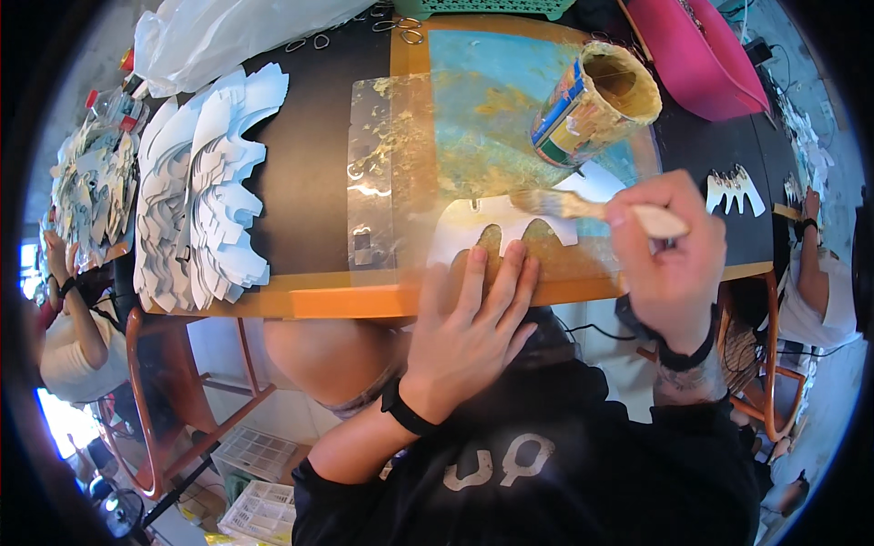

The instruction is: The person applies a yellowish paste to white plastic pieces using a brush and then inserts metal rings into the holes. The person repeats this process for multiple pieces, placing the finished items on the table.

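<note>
My right hand (669,241) grips a paintbrush (560,204) by its pale wooden handle. The bristles touch the upper edge of a white cut-out piece (505,217) with a scalloped lower edge. My left hand (478,314) lies with fingers spread, its fingertips on the lower edge of that piece at the table's front. Under the piece is a glue-smeared blue and clear sheet (482,100). Behind the brush stands a crusted can (583,114), tilted in the view, with yellowish residue round its rim. Another white piece (596,182) lies partly hidden behind my right hand.
Stacked white cut-outs (205,191) fill the table's left side, near a translucent plastic bag (237,41). A pink basin (701,59) and a green basket (492,7) stand at the back, with scissors (401,27) nearby. One cut-out with dark marks (733,191) lies right. Other people sit at both sides.
</note>
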The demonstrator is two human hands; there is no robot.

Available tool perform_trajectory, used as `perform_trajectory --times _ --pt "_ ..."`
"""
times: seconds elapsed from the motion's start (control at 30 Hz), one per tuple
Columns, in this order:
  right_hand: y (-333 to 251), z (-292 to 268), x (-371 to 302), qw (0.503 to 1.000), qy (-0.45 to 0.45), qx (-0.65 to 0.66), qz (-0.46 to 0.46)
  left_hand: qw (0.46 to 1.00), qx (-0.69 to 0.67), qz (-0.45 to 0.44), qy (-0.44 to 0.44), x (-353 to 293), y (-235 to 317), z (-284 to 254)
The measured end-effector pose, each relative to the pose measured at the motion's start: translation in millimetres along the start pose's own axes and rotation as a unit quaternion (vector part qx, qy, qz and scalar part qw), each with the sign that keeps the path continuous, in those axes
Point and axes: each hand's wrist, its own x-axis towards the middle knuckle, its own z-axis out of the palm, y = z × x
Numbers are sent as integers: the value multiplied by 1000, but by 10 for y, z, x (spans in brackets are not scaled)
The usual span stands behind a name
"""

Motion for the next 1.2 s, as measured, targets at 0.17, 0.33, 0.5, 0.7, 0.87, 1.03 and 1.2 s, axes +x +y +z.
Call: perform_trajectory --times 0.17,0.33,0.5,0.7,0.87,1.03,1.2 --pt "34 -317 37 994 23 -100 31 1000 1 -4 -1 1 2 -13" --pt "-41 -128 -1 997 -21 -7 -73 1000 12 -2 -15 31 26 -20" --pt "131 -371 51 999 -16 -41 27 1000 1 -2 -26 2 -5 -29" --pt "6 -1201 330 991 113 62 -19 997 -32 -24 -60 93 49 -231" --pt "114 -1392 1099 951 -29 127 -281 998 -33 -6 -47 262 107 -381" --pt "-58 -883 1159 991 -47 89 -85 996 -74 38 -42 366 290 -233" --pt "49 -579 1253 984 -127 107 -57 992 -71 63 -78 517 380 -155"
